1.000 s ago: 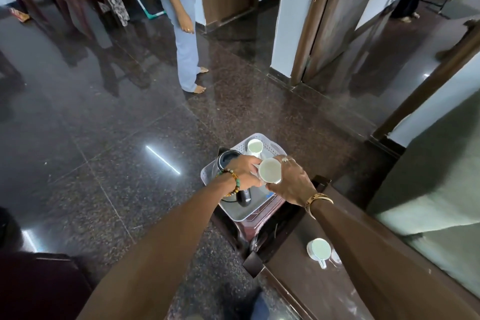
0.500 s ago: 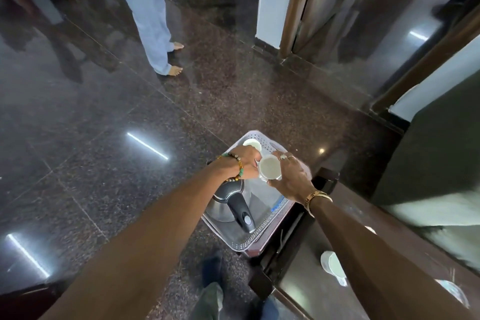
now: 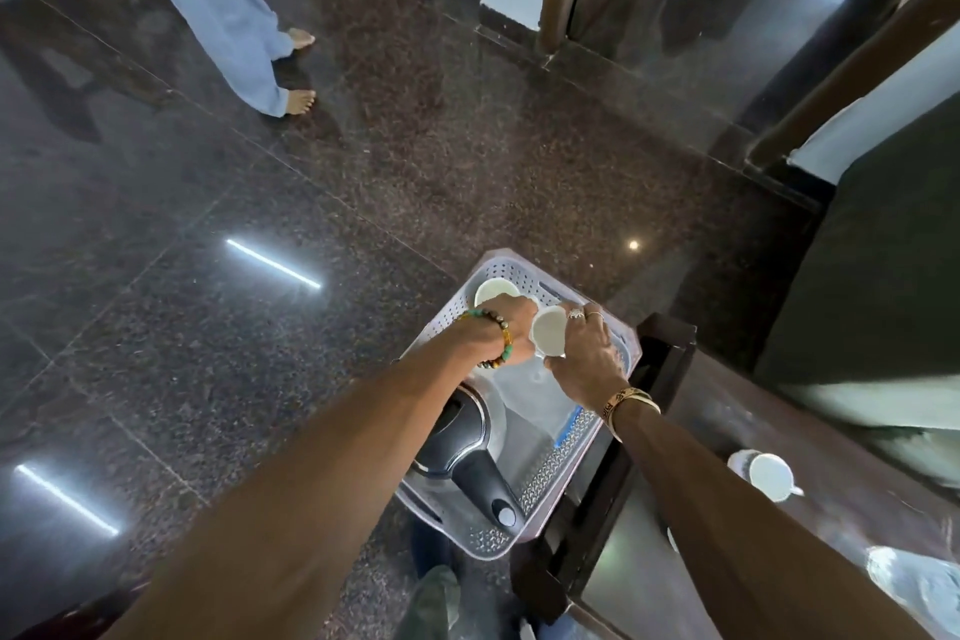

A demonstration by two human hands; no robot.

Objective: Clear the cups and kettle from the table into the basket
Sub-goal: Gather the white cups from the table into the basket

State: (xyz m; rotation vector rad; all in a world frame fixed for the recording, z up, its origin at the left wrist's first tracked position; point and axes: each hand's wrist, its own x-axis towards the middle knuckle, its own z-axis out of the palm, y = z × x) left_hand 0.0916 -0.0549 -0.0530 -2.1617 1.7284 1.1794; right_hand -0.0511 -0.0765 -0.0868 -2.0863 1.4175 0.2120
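So the right hand (image 3: 592, 359) grips a white cup (image 3: 548, 334) over the basket (image 3: 558, 457), far end, with the kettle (image 3: 457, 431) lying near. Can't tell the left hand (image 3: 501, 334) grip. A spare cup (image 3: 771, 476) sits on the dark table (image 3: 841, 473) at right, with glossy granite floor (image 3: 208, 327) around.

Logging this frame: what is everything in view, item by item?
basket: one, pale grey perforated plastic, beside the table's end
kettle: one, steel with black lid and handle, near end of the basket
cup in basket: one, white, far corner
cup in hand: one, white, over the basket
cup on table: one, white, lower right
table: one, dark brown, lower right
standing person: one, pale blue trousers, barefoot, upper left
left hand: beaded bracelet, over the basket; grip unclear
right hand: rings, gold bangle, grips the cup in hand
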